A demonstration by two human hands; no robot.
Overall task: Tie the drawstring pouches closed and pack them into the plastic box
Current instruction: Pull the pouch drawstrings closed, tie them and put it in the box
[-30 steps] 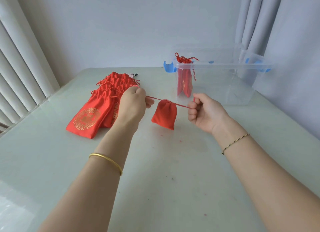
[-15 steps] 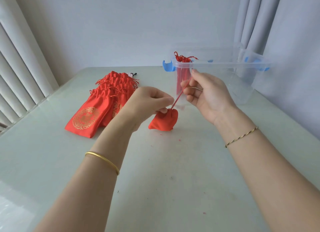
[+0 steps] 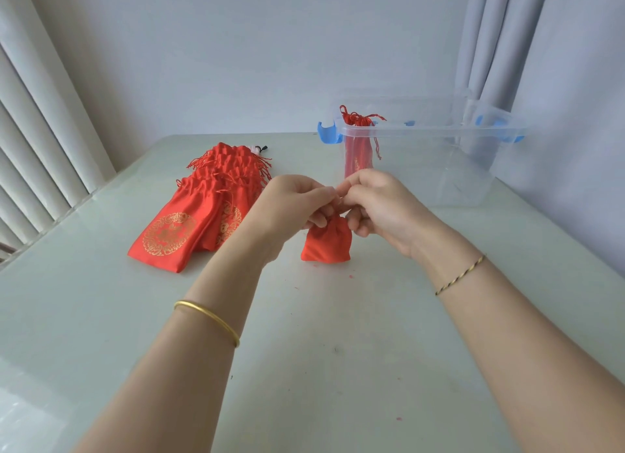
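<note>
Soft, even daylight, brightest at the blinds (image 3: 40, 141) on the left. The pale surface (image 3: 338, 351) shows a dull sheen (strongest lower left). Only a faint shadow lies under the red pouch (image 3: 326, 246); the frame edges bow.

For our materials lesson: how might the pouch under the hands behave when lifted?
Probably floppy: the red pouch creases and slumps below the left hand and right hand. Likely light, being thin cloth. Unlikely to roll; its base spreads on the table.

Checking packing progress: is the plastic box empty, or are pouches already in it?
Not empty: red pouches stand upright at the left end of the box, their cords poking above its rim. How many cannot be told.
</note>
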